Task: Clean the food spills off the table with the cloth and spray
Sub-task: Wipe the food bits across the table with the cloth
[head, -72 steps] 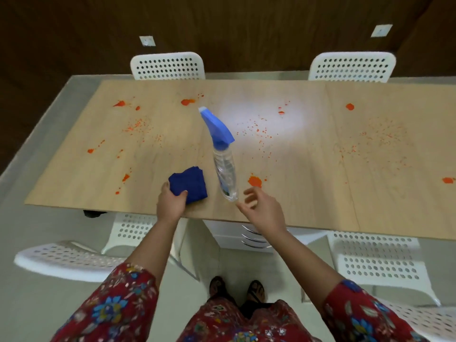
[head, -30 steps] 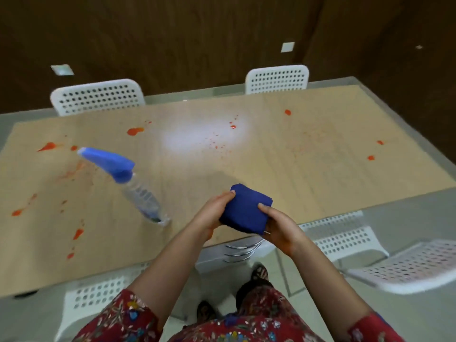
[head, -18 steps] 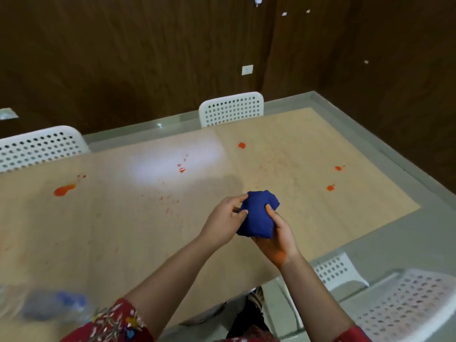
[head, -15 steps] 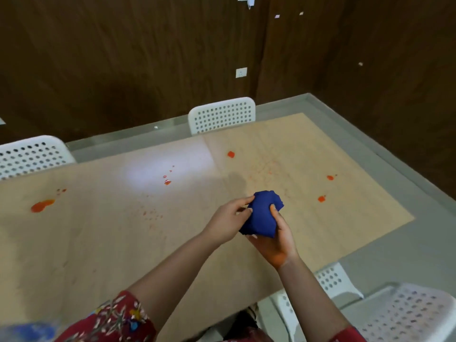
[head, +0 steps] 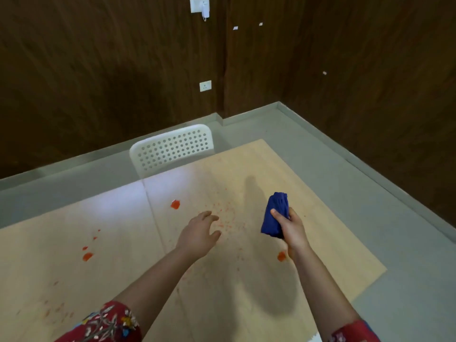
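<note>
Only the right hand grips the blue cloth over the table.

Nothing to read here.
The white socket plate and pale tags on the far dark wooden wall carry no legible writing.

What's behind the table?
A white chair stands behind the table, with a dark wooden wall further back. Only the chair's holey backrest shows; the table covers its seat and legs.
</note>
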